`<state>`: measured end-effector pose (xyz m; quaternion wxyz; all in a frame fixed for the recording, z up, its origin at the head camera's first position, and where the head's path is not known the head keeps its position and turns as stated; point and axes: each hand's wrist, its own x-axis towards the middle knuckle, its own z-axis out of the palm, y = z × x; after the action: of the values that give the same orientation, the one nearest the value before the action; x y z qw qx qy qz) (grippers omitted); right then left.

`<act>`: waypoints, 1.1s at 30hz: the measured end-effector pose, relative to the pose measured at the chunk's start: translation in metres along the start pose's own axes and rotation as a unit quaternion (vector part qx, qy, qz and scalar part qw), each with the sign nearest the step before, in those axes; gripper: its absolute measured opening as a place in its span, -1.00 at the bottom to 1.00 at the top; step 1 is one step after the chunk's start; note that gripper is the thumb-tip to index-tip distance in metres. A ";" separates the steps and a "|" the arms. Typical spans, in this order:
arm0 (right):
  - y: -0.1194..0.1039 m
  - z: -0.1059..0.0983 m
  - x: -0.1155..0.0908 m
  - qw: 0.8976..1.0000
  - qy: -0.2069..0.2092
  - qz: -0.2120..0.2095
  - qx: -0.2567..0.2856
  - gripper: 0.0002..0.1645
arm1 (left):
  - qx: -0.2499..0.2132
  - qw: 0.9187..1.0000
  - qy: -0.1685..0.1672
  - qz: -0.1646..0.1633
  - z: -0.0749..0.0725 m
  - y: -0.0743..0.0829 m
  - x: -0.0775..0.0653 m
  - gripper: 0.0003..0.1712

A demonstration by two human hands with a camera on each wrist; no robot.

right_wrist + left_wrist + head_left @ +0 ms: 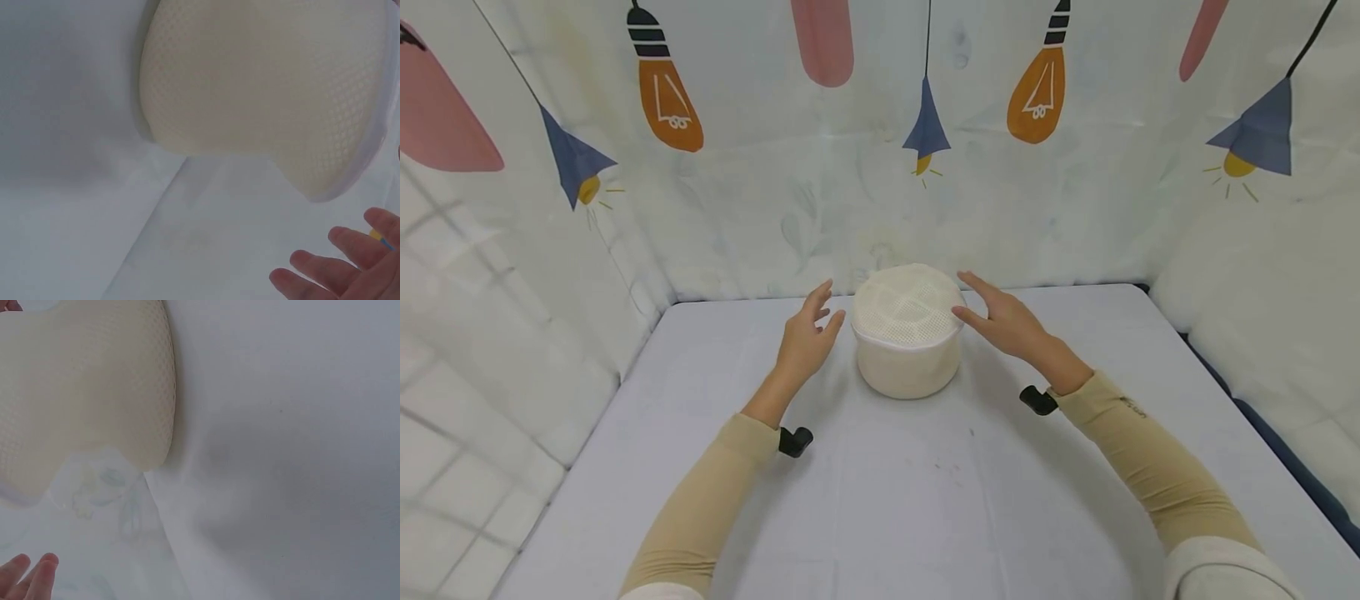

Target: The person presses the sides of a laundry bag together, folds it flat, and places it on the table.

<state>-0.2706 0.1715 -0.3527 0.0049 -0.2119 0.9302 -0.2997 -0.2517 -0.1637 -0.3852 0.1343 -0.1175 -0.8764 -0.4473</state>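
A cream, drum-shaped mesh laundry bag (907,367) with a white-trimmed top edge stands upright on the table. My left hand (805,342) is raised just left of it, fingers loosely bent and holding nothing. On the other side my right hand (1011,323) hovers with thumb and fingers spread, the thumb tip overlapping the bag's rim in the head view. In the left wrist view the bag's mesh side (106,381) fills the upper left, with fingertips low in the corner. The right wrist view shows spread fingers (325,269) below the bag's edge, a gap between them.
A white cloth covers the table (895,492). Behind it hangs a pale curtain (737,208) printed with lamps and bulbs, and similar sheets enclose both sides. Each wrist carries a small black camera, one by the left cuff (795,442) and one by the right cuff (1039,401).
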 end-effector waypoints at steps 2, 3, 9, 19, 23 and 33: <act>-0.001 0.000 0.001 1.000 0.000 0.003 0.011 -0.12 | -0.015 1.000 -0.005 -0.010 0.000 0.000 0.000 -0.33; -0.002 0.000 0.002 1.000 0.002 0.003 0.017 -0.13 | -0.026 1.000 -0.008 -0.016 0.000 0.000 0.001 -0.33; -0.002 0.001 0.007 0.999 0.013 0.000 0.044 -0.18 | -0.082 0.994 -0.024 -0.071 -0.001 0.003 0.005 -0.34; -0.004 0.003 0.015 0.992 0.013 0.049 0.116 -0.21 | -0.193 0.972 -0.054 -0.126 0.002 0.004 0.010 -0.37; -0.003 0.004 0.018 0.984 0.001 0.064 0.168 -0.21 | -0.224 0.962 -0.057 -0.144 0.003 0.005 0.011 -0.36; 0.002 0.007 0.022 0.963 -0.022 0.086 0.253 -0.17 | -0.270 0.942 -0.078 -0.182 0.008 0.009 0.013 -0.27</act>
<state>-0.2902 0.1600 -0.3567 0.1046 -0.1292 0.8383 -0.5192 -0.2619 -0.1515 -0.3785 -0.0549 -0.0220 -0.7372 -0.6731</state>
